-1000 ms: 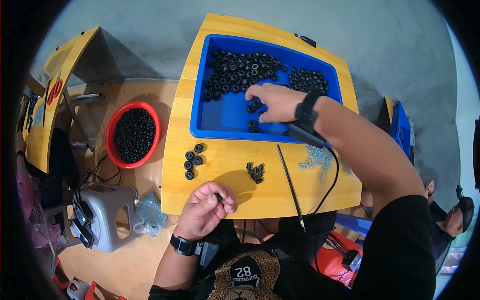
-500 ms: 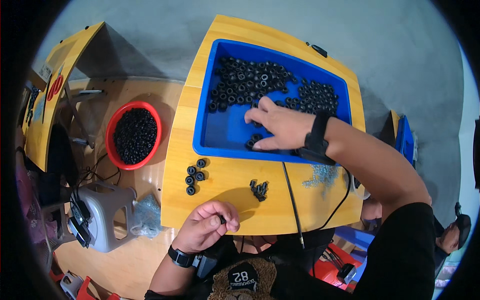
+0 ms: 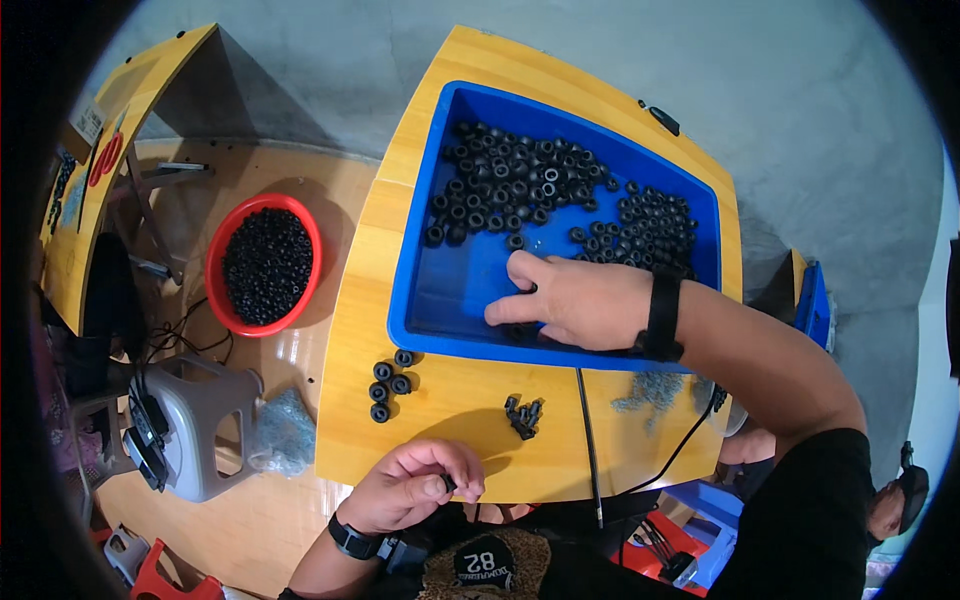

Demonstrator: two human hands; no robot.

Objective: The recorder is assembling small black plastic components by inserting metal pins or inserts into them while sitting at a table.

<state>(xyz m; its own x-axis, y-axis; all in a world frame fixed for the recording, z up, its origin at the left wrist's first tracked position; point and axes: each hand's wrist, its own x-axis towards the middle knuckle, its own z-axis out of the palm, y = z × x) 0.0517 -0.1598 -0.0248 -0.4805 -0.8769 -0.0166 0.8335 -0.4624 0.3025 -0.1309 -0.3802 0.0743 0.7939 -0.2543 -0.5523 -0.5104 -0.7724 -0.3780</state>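
Note:
My left hand point(image 3: 415, 485) is above the near table edge, thumb and fingers pinching a small black piece point(image 3: 447, 483). My right hand point(image 3: 590, 303) reaches into the near part of a blue plastic tray point(image 3: 420, 290). Its fingers bend down over a few black pieces, and the fingertips are partly hidden. Many black ring-shaped caps point(image 3: 500, 175) lie in the tray's far left, with smaller-looking ones point(image 3: 650, 225) heaped on the right. On the table before the tray sit several black round pieces point(image 3: 381, 391) and a little pile of narrow black parts point(image 3: 523, 416).
A thin dark rod point(image 3: 588, 440), a black cable point(image 3: 665, 455) and scattered small silvery pieces point(image 3: 650, 392) lie on the yellow table point(image 3: 350, 300). A red basin point(image 3: 213, 275) full of black pieces, a grey stool point(image 3: 200, 420) and a plastic bag point(image 3: 285, 435) stand on the left floor.
My right hand has moved toward the near side of the tray, its fingers drawn closer together. The left hand keeps its pinch. The view has shifted slightly.

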